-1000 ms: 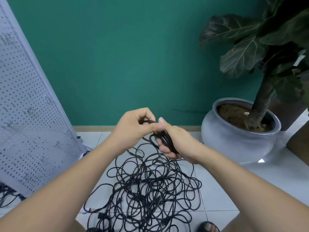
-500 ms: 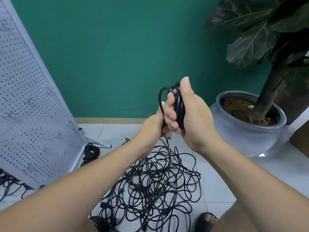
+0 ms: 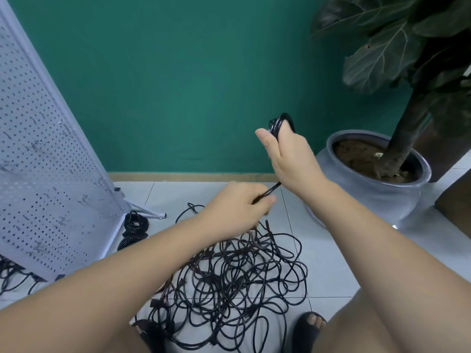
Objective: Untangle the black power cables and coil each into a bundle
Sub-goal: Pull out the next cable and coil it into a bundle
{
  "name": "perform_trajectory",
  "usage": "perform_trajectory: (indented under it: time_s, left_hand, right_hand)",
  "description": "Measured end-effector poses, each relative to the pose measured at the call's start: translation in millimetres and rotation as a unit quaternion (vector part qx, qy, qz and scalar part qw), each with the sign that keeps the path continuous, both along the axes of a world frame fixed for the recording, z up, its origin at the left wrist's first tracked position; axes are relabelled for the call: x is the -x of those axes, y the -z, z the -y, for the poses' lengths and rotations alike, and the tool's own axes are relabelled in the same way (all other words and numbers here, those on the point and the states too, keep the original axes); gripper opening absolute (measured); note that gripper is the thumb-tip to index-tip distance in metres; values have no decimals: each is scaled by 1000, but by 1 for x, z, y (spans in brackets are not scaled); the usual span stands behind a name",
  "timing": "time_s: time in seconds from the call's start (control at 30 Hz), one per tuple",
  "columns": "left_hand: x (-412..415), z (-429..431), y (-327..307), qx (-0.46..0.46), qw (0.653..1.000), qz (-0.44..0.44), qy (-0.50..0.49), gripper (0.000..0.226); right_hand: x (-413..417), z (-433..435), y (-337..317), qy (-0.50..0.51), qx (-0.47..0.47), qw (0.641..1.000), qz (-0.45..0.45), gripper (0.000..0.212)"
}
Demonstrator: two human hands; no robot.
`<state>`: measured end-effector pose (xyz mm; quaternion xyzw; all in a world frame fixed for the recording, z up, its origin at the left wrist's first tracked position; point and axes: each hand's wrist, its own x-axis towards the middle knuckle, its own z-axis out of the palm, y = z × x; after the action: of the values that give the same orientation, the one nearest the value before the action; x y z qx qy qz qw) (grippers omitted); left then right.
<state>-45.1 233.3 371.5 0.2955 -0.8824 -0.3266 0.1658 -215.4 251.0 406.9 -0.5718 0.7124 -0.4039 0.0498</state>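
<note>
Since half a second ago your hands have drawn apart, and a taut strand (image 3: pixel 270 189) now runs between them.
Nearest you lies the tangle of black power cables (image 3: pixel 237 276). Just above its far edge your left hand (image 3: pixel 237 207) pinches the strand with its fingers curled. Higher above the tangle, your right hand (image 3: pixel 293 161) grips the small coil (image 3: pixel 279 122), thumb pressed alongside. You seem to be mid-coiling, so next feed up another loop without dragging knots. Finished bundles (image 3: pixel 135 224) lie beyond the tangle, to its left.

soft, even light here, bright on the pale tiled floor (image 3: pixel 178 194), a small white glint beside the grey glazed round plant pot (image 3: pixel 382 197). wide-angle lens bows the white perforated metal panel (image 3: pixel 38 161); left hand (image 3: pixel 237 207) slightly smeared.
</note>
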Motion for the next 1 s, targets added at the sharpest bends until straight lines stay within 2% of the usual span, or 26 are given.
perform_trajectory:
  time_s: [0.07,0.17,0.3,0.43,0.57,0.67,0.73,0.83,0.9,1.0]
  left_hand:
    - [-9,8,-7,32,999,-5,-1,36]
    - [-22,22,-19,24,999,-35,-18,34]
    - [-41,42,-34,-41,988,-139,-52,41]
    - [-55,66,-41,-17,968,-212,-132,55]
    - [-57,77,-32,-62,963,-205,-162,63]
    - [-46,72,-19,-109,962,-191,-159,68]
    - [-36,67,-14,-138,962,-183,-150,70]
    - [-22,59,-10,-197,947,-195,-163,50]
    - [-15,51,-4,-202,948,-200,-143,40]
    - [-5,33,4,-237,943,-198,-125,58]
  right_hand:
    - [3,5,10,2,-75,997,-22,49]
    - [2,3,23,-40,-148,988,7,63]
    - [-22,-16,17,-148,-200,958,142,71]
    - [-55,-39,9,-234,-239,911,241,74]
    - [-74,-55,-8,-287,-206,849,393,71]
    - [-77,-58,-23,-319,-189,813,449,64]
    - [-77,-59,-28,-324,-157,809,465,55]
    - [-77,-54,-33,-310,-71,796,515,43]
    - [-75,-49,-35,-298,-15,792,533,38]
    - [-71,-43,-36,-254,41,840,478,41]
